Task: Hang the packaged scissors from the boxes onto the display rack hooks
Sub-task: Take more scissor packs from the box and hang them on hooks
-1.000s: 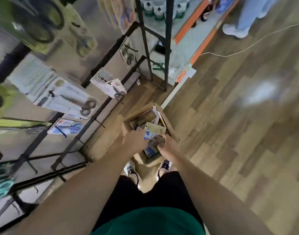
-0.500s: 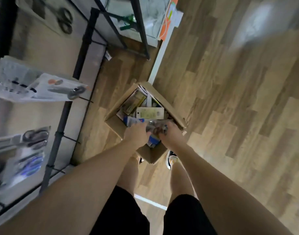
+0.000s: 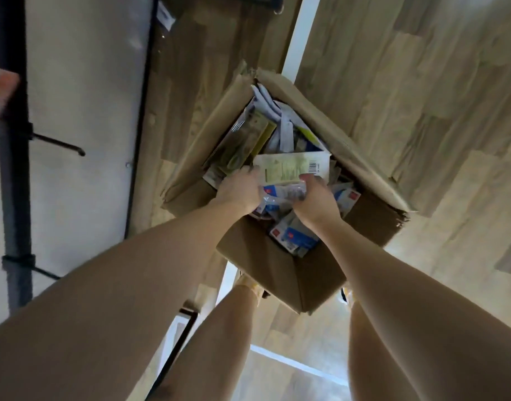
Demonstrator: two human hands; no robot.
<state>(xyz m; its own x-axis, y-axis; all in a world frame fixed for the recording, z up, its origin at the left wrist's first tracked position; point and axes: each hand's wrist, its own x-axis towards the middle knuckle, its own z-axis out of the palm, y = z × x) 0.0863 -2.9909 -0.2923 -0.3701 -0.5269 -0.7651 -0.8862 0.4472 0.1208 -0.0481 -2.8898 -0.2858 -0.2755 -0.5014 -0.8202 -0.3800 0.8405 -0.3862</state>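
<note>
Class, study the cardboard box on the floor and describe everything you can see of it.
The cardboard box is brown, creased and worn, standing open on the wood-look floor with one corner toward the person's feet. Its top flaps are bent outward, their edges ragged. Inside lies a loose heap of flat packets, some blue and white, some yellow-green. Both hands, left hand and right hand, reach in and grip packets.

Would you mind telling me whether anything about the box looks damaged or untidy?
Yes: the cardboard box has ragged, torn flap edges, and the packaged scissors inside lie jumbled at mixed angles.
</note>
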